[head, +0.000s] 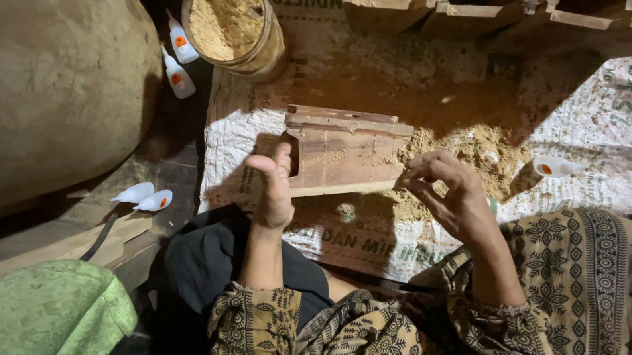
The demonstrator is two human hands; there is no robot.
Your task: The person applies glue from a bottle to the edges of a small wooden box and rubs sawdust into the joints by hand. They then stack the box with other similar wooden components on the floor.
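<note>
We are filling the flat brown stepped wooden block (344, 154), which lies on the white printed woven sack (626, 135): our left hand (276, 189) steadies its left end with fingers spread apart, while our right hand (450, 194), just right of the block, has its fingers pinched together on what looks like fine sawdust. The loose tan sawdust heap (468, 152) sits touching the block's right edge; next, we judge, that pinch wants careful sprinkling into the block's rough seams. Beyond the block stands a round sawdust-filled jar (231, 21) with small white squeeze bottles (180, 56) beside it.
</note>
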